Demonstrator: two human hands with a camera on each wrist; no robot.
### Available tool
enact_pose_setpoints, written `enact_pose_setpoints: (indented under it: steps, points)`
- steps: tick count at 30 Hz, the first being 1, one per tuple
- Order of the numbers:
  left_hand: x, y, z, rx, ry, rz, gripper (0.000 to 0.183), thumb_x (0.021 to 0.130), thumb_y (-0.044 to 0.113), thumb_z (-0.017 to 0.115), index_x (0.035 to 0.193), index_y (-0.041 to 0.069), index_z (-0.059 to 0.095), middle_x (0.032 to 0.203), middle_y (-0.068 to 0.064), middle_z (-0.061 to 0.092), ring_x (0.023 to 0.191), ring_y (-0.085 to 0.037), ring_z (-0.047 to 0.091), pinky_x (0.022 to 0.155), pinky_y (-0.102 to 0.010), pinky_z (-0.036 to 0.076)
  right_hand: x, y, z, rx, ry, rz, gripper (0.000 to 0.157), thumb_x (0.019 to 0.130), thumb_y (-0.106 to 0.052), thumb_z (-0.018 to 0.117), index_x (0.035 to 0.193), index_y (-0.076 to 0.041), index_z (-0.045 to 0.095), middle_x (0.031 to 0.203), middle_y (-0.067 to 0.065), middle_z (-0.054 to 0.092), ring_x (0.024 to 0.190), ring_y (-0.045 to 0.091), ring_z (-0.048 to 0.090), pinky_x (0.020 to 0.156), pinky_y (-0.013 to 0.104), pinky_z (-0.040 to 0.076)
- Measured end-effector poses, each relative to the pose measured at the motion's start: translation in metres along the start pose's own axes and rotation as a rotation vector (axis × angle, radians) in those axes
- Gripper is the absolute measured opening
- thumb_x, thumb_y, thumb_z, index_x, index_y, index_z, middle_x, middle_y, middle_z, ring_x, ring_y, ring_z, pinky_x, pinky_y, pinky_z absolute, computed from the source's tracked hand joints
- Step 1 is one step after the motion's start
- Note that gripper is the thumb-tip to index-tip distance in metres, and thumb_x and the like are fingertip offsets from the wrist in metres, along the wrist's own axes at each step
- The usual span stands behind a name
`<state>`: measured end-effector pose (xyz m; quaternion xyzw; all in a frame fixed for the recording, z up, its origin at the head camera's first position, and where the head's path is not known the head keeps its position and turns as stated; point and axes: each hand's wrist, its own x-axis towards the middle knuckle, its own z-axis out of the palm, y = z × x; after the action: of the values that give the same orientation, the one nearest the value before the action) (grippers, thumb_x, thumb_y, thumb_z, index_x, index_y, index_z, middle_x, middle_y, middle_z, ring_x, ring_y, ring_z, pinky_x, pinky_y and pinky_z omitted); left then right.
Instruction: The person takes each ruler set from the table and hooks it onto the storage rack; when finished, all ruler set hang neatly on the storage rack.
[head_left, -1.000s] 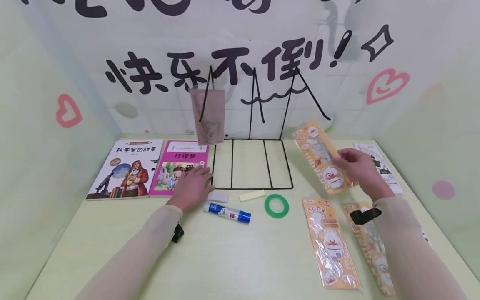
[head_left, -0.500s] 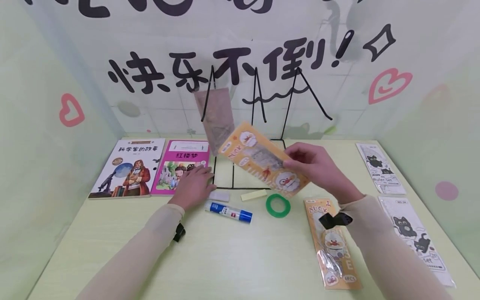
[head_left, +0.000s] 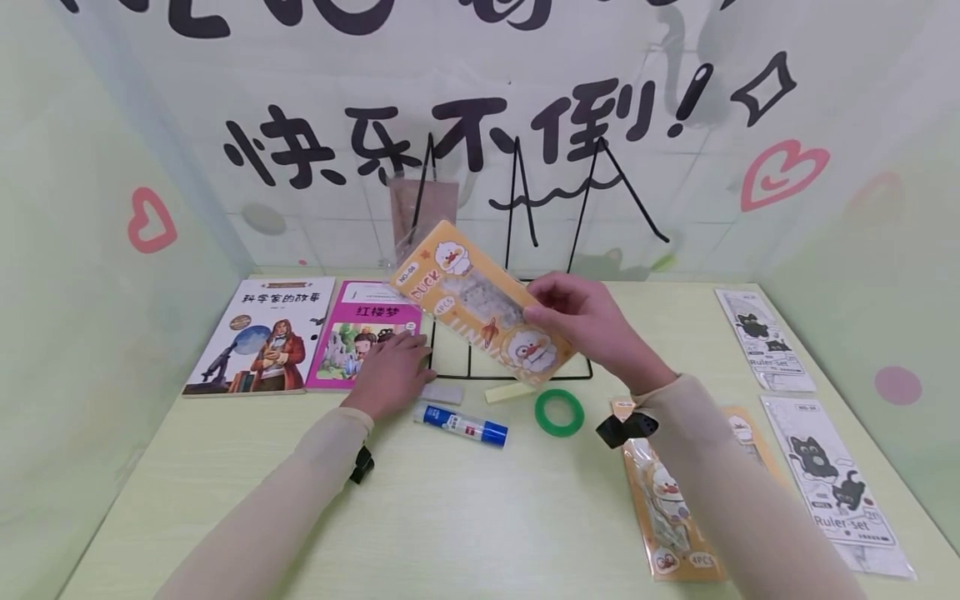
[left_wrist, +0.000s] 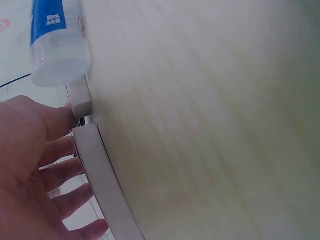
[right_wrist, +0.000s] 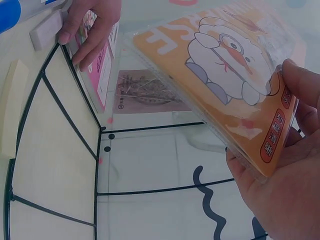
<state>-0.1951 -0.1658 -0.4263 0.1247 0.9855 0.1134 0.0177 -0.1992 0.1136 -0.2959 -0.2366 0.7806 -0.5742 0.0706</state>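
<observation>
Your right hand point(head_left: 588, 325) has the orange duck packet point(head_left: 480, 300), thumb on the front, fingers behind, pinching its long edge towards the lower end. That grip leaves the header end free at upper left and keeps the printed front facing you. Packet is off the table, tilted, in front of the wire rack point(head_left: 469, 376).

Your left hand point(head_left: 393, 367) grips nothing I can make out: fingers laid fairly straight at the edge of the pink book point(head_left: 348, 350), thumb by the rack's near left corner and the white block point(head_left: 445, 394). Looks like you're steadying the light base (can't tell how hard you press).

Rack stands against the back wall, prongs angled out towards you, so a header hole could slide on from the front. The left prong carries a brownish-pink packet point(head_left: 442, 200); the duck packet overlaps it from the head camera, contact unclear.

Just in front of the base: glue stick point(head_left: 461, 423), pale yellow strip point(head_left: 508, 392), green tape ring point(head_left: 538, 417). White-covered book point(head_left: 262, 333) lies left of the pink one.

Right side is probably your stock: one duck pack point(head_left: 663, 500) and another duck pack point(head_left: 750, 433), both partly under your sleeve, then two ruler-set packs point(head_left: 840, 475) along the edge.
</observation>
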Motion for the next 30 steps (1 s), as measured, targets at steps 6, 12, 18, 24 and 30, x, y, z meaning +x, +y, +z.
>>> enact_pose_setpoints:
  steps: [6, 12, 18, 24, 30]
  points:
    - [-0.001, 0.001, 0.0, 0.001, 0.007, 0.001, 0.046, 0.088, 0.041, 0.055, 0.127, 0.016, 0.053, 0.14, -0.002, 0.039, 0.133, -0.025, 0.024, 0.105, -0.054, 0.021, 0.005, 0.004, 0.003, 0.015, 0.009, 0.02, 0.024, 0.083, -0.026, 0.067, 0.102, -0.012, 0.061, 0.099, 0.01, 0.06, 0.083, 0.027, 0.058, 0.069, 0.037, 0.054]
    - [-0.001, 0.002, -0.001, 0.007, 0.009, 0.012, 0.046, 0.089, 0.041, 0.055, 0.127, 0.015, 0.053, 0.141, -0.002, 0.039, 0.133, -0.026, 0.025, 0.106, -0.054, 0.021, 0.004, 0.007, 0.003, 0.017, -0.001, 0.018, 0.025, 0.083, -0.026, 0.067, 0.103, -0.012, 0.061, 0.1, 0.01, 0.06, 0.083, 0.028, 0.058, 0.069, 0.038, 0.054]
    - [-0.001, 0.002, 0.0, 0.014, 0.008, 0.011, 0.046, 0.089, 0.042, 0.054, 0.127, 0.016, 0.054, 0.141, -0.002, 0.039, 0.133, -0.026, 0.024, 0.106, -0.053, 0.021, 0.003, 0.008, 0.002, 0.035, -0.002, 0.037, 0.026, 0.083, -0.029, 0.067, 0.103, -0.014, 0.061, 0.103, 0.009, 0.061, 0.085, 0.029, 0.06, 0.069, 0.04, 0.055]
    - [-0.001, 0.002, -0.001, 0.012, 0.003, 0.01, 0.046, 0.089, 0.041, 0.054, 0.127, 0.015, 0.053, 0.141, -0.003, 0.038, 0.133, -0.026, 0.024, 0.106, -0.053, 0.021, 0.005, 0.013, 0.001, 0.045, 0.009, 0.048, 0.029, 0.083, -0.029, 0.067, 0.105, -0.011, 0.06, 0.104, 0.01, 0.06, 0.086, 0.028, 0.059, 0.07, 0.038, 0.054]
    - [-0.001, 0.0, -0.001, 0.017, 0.007, 0.013, 0.046, 0.089, 0.041, 0.054, 0.127, 0.015, 0.053, 0.141, -0.003, 0.039, 0.133, -0.026, 0.024, 0.105, -0.054, 0.021, 0.02, 0.023, 0.008, 0.049, 0.083, 0.065, 0.027, 0.083, -0.028, 0.066, 0.105, -0.012, 0.061, 0.101, 0.01, 0.059, 0.087, 0.026, 0.056, 0.071, 0.034, 0.053]
